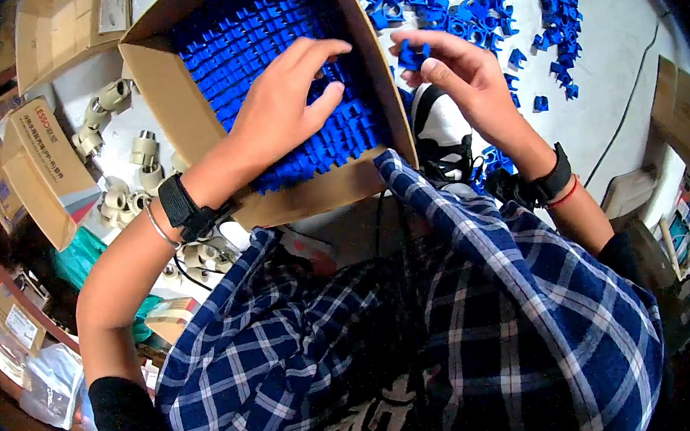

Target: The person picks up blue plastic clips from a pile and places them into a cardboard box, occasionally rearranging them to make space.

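A cardboard box [281, 208] stands before me, with rows of blue plastic pipe clips [247, 45] packed tightly inside. My left hand [290, 95] hovers over the clips, thumb and fingers apart, holding nothing that I can see. Just past the box's right wall, my right hand [469, 76] pinches a single blue pipe clip [413, 56] between thumb and fingers. Loose blue clips [440, 3] lie heaped on the pale floor beyond that hand. The left hand and forearm hide part of the packed rows.
Beige pipe fittings [144, 148] lie on the left, beside an open LESSO carton [53, 154]. A black-and-white shoe [441, 125] is close to the box's right wall. A dark cable [627, 102] runs across the floor at right. Another cardboard box [61, 35] stands at upper left.
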Tool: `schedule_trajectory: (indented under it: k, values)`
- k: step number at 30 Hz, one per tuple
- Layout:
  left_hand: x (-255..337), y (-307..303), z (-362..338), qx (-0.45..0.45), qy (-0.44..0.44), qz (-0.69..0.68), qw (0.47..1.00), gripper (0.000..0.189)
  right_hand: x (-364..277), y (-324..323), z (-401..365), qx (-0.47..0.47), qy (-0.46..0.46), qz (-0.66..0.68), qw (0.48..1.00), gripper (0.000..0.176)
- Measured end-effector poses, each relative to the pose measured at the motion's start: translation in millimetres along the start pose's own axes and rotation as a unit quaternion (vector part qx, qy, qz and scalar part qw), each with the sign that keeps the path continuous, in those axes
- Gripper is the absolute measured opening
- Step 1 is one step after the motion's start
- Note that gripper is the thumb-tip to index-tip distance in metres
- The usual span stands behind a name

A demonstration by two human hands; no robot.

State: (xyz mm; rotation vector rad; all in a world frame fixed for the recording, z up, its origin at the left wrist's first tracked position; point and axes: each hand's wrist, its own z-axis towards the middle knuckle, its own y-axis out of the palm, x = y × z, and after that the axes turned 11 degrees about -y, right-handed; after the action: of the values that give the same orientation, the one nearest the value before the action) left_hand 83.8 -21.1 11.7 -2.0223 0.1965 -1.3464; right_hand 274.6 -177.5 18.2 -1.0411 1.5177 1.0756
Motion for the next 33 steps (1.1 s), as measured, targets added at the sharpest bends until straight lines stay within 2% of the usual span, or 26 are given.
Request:
schedule_trajectory:
  k: [3,7,11,14,16,18,19,22,24,26,27,29,33]
  values:
    - [13,-11,6,0.043,0.059,-0.06,0.995,0.045,-2,5,2,0.026,0.031,0.036,0.999,0.028]
    - [15,-11,8,0.0,0.127,-0.089,0.988,0.05,-8,12,7,0.048,0.016,0.008,0.999,0.026]
    - [25,-16,4,0.026,0.086,-0.103,0.991,0.047,-21,19,16,0.018,0.009,-0.012,1.0,0.022]
    - [15,-22,8,0.052,0.107,-0.069,0.99,0.044,-22,34,23,-0.004,-0.009,-0.032,0.999,0.021]
    - [13,-28,12,0.058,0.104,-0.081,0.99,0.04,-16,42,29,0.005,-0.013,-0.006,1.0,0.023]
    - [8,-37,12,0.061,0.104,-0.024,0.992,0.037,-13,47,37,0.038,0.018,0.069,0.997,0.031]
    - [2,-43,12,0.045,0.111,-0.005,0.993,0.032,-17,52,41,0.035,0.027,0.094,0.995,0.039]
    - [-9,-58,11,-0.011,0.078,0.031,0.996,0.028,-12,59,51,0.017,0.031,0.105,0.994,0.042]
    - [-25,-69,9,-0.027,0.067,0.069,0.995,0.024,-11,62,55,0.017,0.016,0.109,0.994,0.036]
    - [-41,-76,4,-0.088,-0.019,0.066,0.994,0.024,-11,61,58,0.024,-0.045,-0.037,0.998,0.029]
    - [-45,-78,-1,-0.09,-0.021,0.064,0.994,0.024,-11,62,59,0.044,-0.044,-0.039,0.997,0.024]
    - [-51,-81,-11,-0.201,-0.136,0.115,0.963,0.024,-10,61,57,0.041,-0.032,-0.051,0.997,0.023]
    - [-62,-69,-34,-0.236,-0.1,0.165,0.952,0.018,-7,63,54,0.032,-0.059,-0.144,0.987,0.019]
